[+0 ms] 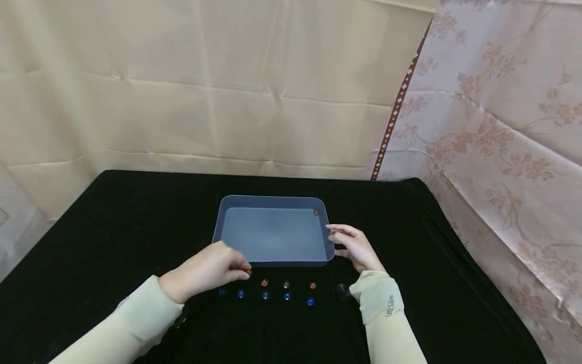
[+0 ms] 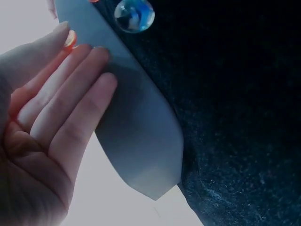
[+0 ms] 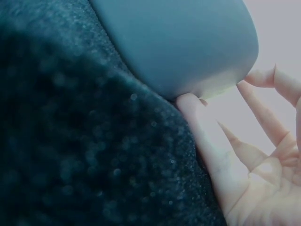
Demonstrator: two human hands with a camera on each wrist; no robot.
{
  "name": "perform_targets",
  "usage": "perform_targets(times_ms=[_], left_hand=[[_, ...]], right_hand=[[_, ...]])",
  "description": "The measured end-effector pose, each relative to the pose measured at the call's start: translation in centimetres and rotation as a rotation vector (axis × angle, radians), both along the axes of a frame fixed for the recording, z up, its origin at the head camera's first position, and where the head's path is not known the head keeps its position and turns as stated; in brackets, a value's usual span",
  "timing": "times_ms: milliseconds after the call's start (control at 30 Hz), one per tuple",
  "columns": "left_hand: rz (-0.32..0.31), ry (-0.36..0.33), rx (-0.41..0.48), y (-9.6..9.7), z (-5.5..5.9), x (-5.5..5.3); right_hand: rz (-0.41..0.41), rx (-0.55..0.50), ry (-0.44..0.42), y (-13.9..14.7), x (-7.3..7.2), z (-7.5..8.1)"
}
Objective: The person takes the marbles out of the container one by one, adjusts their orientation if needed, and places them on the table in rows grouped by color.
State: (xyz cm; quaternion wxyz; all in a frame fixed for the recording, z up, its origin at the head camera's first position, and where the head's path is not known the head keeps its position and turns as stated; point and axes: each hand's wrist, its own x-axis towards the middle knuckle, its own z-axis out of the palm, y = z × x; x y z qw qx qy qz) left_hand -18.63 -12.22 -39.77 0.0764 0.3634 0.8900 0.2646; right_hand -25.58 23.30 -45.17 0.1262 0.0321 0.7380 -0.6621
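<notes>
Between thumb and forefinger, my left hand (image 1: 213, 268) pinches an orange marble (image 2: 70, 39) by the near left part of a blue-grey tray (image 1: 284, 264). My right hand (image 1: 356, 247) touches the tray's right side near the front corner; its thumb and fingertips meet the outer wall in the right wrist view. One orange marble (image 1: 316, 212) lies inside the tray at the far right corner. In front of the tray, orange-brown marbles (image 1: 264, 283) form a short row. Several blue marbles (image 1: 287, 297) make a second row nearer to me.
A black cloth (image 1: 150, 217) covers the table. Beside my right wrist is a small black object (image 1: 344, 292), its kind unclear. A cream curtain (image 1: 182, 101) hangs behind the table, and a pink floral curtain (image 1: 500, 126) hangs along the right.
</notes>
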Motion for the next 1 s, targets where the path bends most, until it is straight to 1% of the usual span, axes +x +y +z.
perform_targets(times_ms=[133,400,500,667,800,1000], left_hand=[[-0.021,0.033,-0.012,0.0,-0.2,0.0],[0.007,0.088,-0.029,-0.2,-0.7,0.1],[0.01,0.093,-0.029,-0.5,-0.8,0.0],[0.001,0.082,-0.036,-0.5,-1.2,0.4],[0.016,0.092,-0.043,-0.4,-1.7,0.6],[0.041,0.1,-0.045,-0.4,-1.8,0.5]], right_hand=[[0.002,0.002,-0.005,0.0,0.0,0.1],[0.0,0.003,-0.012,-0.1,0.1,0.2],[-0.004,0.003,-0.013,-0.1,0.1,0.2],[-0.004,0.008,-0.013,0.0,0.1,0.1],[-0.003,0.012,-0.005,0.2,0.2,0.1],[-0.005,0.015,0.002,0.2,0.2,0.0]])
